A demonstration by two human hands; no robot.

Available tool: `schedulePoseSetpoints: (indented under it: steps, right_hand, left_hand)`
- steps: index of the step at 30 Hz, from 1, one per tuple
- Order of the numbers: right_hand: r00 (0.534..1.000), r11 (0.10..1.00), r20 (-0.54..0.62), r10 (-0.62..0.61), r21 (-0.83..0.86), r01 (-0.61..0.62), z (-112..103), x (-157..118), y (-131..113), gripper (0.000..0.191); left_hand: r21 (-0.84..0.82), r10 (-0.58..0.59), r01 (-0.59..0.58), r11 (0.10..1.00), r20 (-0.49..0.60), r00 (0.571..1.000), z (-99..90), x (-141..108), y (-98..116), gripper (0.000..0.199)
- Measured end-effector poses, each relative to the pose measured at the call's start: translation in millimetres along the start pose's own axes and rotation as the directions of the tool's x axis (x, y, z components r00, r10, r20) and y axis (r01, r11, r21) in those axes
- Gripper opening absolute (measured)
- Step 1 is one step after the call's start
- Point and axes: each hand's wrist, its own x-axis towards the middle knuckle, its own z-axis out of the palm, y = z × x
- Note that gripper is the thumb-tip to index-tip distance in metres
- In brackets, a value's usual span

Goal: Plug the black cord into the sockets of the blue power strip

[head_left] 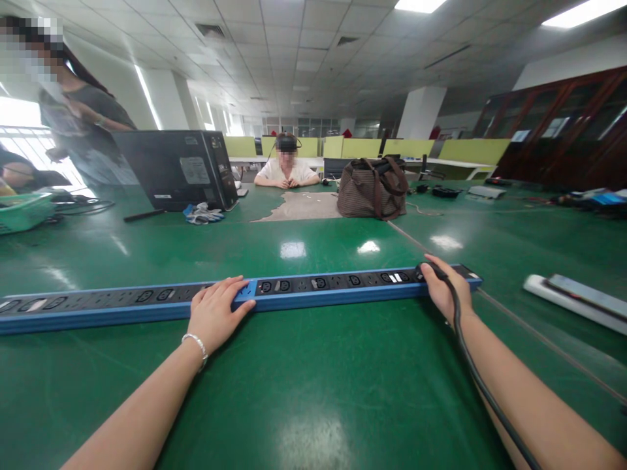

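Note:
A long blue power strip (337,298) with a row of black sockets lies across the green table. My left hand (218,313) rests on its middle, fingers over the top and thumb on the near edge beside a blue section. Near the strip's right end, my right hand (448,287) grips a black plug (425,270) at a socket. Whether the plug is fully seated cannot be seen. A black cable (470,359) runs from it over my right wrist and forearm toward the bottom right.
Beyond the strip stand a black computer case (171,170), crumpled gloves (203,213) and a brown bag (373,188). A green basket (24,214) is at the left, a white power strip (573,301) at the right. One person sits opposite; another stands at the left.

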Motion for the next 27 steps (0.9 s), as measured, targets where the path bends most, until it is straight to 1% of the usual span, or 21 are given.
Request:
schedulePoseSetpoints:
  steps: [5,11,14,17,22,24,27]
  right_hand:
    - [0.999,0.999,0.024,-0.025,-0.030,0.026,-1,1,5,0.045]
    - [0.984,0.984,0.146,-0.099,-0.132,0.119,3,3,14,0.043]
    - [0.983,0.971,0.146,-0.108,-0.196,0.136,5,0,16,0.044]
    - [0.987,0.963,0.139,-0.082,-0.242,0.114,5,-6,14,0.046]
    - [0.990,0.960,0.142,0.009,-0.279,0.031,1,-13,7,0.045]
    - [0.990,0.962,0.138,0.015,-0.272,0.023,1,-14,7,0.044]
    - [0.994,0.967,0.104,-0.021,-0.251,0.046,5,-14,9,0.043]
  left_hand:
    - [0.006,0.008,-0.008,1.000,-0.011,1.000,0.9,0,0,0.043]
    - [0.014,0.006,-0.006,1.000,-0.006,1.000,1.2,0,-1,0.043]
    - [0.016,0.007,-0.007,1.000,-0.002,1.000,0.4,0,0,0.043]
    - [0.013,0.006,-0.006,1.000,0.001,1.000,-0.1,-1,0,0.044]
    - [0.012,0.011,-0.011,1.000,-0.006,1.000,1.1,0,-1,0.043]
    - [0.012,0.011,-0.011,1.000,-0.006,1.000,1.3,0,-1,0.043]
    - [0.010,0.013,-0.013,1.000,-0.004,1.000,0.8,0,-1,0.044]
